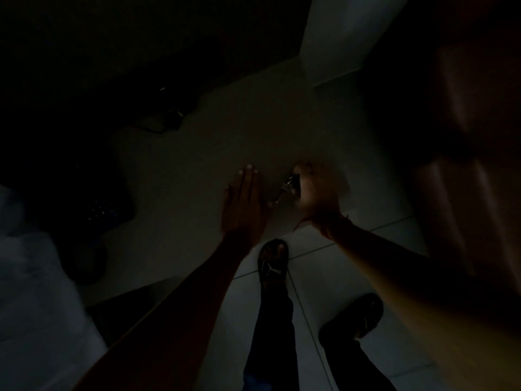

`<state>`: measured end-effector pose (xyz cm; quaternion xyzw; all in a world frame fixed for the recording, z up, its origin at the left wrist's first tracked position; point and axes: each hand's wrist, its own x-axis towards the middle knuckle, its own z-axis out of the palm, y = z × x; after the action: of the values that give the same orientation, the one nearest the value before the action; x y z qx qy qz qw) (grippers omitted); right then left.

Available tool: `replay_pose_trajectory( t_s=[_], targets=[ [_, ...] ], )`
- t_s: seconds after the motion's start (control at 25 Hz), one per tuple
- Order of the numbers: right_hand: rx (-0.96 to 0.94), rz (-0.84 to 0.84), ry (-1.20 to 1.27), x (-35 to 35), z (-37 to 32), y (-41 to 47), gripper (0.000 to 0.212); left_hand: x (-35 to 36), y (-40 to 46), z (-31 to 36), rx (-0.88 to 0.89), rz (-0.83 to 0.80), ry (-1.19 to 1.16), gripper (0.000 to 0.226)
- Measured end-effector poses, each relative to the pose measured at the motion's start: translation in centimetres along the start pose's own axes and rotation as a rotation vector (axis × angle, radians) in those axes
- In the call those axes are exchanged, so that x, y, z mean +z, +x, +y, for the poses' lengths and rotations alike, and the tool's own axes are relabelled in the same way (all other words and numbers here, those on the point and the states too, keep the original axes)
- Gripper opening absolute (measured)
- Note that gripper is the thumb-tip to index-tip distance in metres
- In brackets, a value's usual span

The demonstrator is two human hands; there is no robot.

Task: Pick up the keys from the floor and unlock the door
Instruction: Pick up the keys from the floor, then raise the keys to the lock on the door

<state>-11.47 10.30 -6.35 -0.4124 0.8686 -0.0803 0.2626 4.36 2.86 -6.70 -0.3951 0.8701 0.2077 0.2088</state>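
Right grip [315,193] clamped on dim, blurred keys [286,189]; left hand [244,204] flat, fingers apart.

Dim home interior, pale square-tiled floor [324,292], black slide sandals [273,263] on the tiles, glossy brown wooden door [479,136] right of them, pale wall corner [332,32] beyond

Left hand [244,206] flat beside the right hand [317,197], keys [286,189] between them, sandalled foot [273,262] nearer on the floor [324,277].
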Motion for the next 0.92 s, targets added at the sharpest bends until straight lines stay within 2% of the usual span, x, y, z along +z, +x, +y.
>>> replay_pose_trajectory(
  t_s=[0.08, 0.24, 0.4, 0.48, 0.68, 0.92],
  targets=[
    [-0.005, -0.019, 0.069, 0.0, 0.5, 0.4, 0.046, 0.3, 0.3, 0.0, 0.001, 0.011, -0.010, 0.081],
    [0.009, 0.062, 0.192, -0.7, 1.0, 0.5, 0.016, 0.4, 0.2, -0.1, -0.007, 0.014, 0.006, 0.081],
    [0.023, 0.112, 0.388, -2.9, 0.9, -0.2, 0.013, -1.8, 0.5, 0.2, 0.000, 0.005, -0.058, 0.077],
    [0.047, 0.143, 0.505, -4.9, 0.6, -0.4, 0.013, -4.1, 0.3, 0.6, 0.018, 0.055, -0.058, 0.075],
    [0.076, 0.231, 0.591, -14.4, -0.2, -1.8, 0.012, -13.9, -0.9, 4.1, 0.113, 0.202, -0.046, 0.073],
    [-0.033, 0.438, 0.615, -34.8, -1.3, -5.7, 0.018, -31.4, -5.1, 13.5, 0.271, 0.418, 0.015, 0.072]
  ],
)
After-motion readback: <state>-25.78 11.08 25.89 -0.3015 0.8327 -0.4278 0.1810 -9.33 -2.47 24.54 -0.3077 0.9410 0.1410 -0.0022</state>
